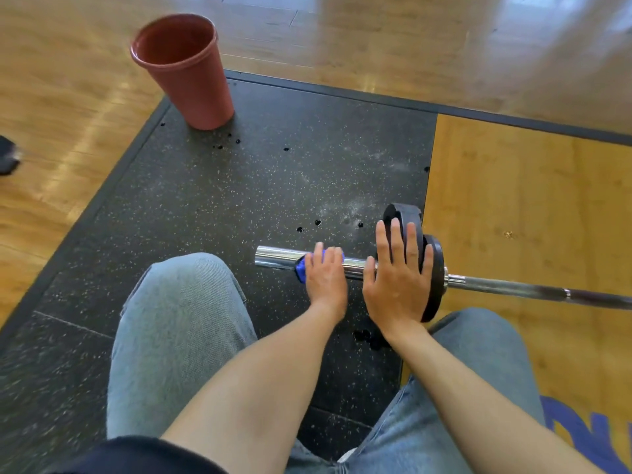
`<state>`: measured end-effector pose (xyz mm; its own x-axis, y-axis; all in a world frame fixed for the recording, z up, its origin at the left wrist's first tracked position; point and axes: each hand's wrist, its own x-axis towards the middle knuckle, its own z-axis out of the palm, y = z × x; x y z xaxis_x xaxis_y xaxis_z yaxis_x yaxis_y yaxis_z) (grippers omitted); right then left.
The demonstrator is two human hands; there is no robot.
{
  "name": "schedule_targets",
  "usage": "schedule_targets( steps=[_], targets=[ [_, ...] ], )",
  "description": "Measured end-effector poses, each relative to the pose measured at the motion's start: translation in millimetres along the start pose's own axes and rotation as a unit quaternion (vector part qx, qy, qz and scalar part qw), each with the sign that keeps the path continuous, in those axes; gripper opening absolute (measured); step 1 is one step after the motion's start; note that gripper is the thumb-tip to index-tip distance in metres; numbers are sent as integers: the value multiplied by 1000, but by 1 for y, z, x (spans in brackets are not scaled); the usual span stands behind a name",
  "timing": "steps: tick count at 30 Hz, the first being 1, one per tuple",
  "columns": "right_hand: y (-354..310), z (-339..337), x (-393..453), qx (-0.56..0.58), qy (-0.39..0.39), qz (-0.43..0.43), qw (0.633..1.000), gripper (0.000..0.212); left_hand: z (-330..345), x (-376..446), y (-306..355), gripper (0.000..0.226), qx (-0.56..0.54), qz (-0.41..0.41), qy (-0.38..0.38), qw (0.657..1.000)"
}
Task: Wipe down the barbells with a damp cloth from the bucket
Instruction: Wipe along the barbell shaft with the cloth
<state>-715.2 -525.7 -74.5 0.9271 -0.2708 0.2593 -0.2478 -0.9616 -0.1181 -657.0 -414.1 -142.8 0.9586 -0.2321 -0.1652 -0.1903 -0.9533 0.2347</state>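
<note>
A barbell lies across the black rubber mat (239, 200). Its chrome sleeve (277, 256) points left and its thin shaft (533, 290) runs off to the right. Black weight plates (436, 265) sit on the sleeve. My left hand (325, 278) grips a blue cloth (301, 270) wrapped round the sleeve, most of the cloth hidden under the fingers. My right hand (398, 278) lies flat with straight fingers against the face of the plates. A reddish-brown bucket (184, 70) stands at the mat's far left corner.
Dark water drops (318, 222) dot the mat near the sleeve and by the bucket. My knees in blue jeans (178, 319) frame the bar. Wooden floor (513, 206) surrounds the mat. A dark object (8, 155) shows at the left edge.
</note>
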Motion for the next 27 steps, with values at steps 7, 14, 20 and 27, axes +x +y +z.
schedule_targets(
  steps=[7,14,20,27],
  targets=[
    [6,-4,61,95,-25,-21,995,59,-19,45,5,65,94,124,-108,982],
    [9,3,66,79,-10,9,997,59,-72,115,26,41,188,122,-277,935],
    [20,20,121,59,0,-32,998,60,-75,161,31,46,203,259,-324,887],
    [29,29,202,123,-35,9,992,62,-31,148,15,89,190,298,-127,927]
  ],
)
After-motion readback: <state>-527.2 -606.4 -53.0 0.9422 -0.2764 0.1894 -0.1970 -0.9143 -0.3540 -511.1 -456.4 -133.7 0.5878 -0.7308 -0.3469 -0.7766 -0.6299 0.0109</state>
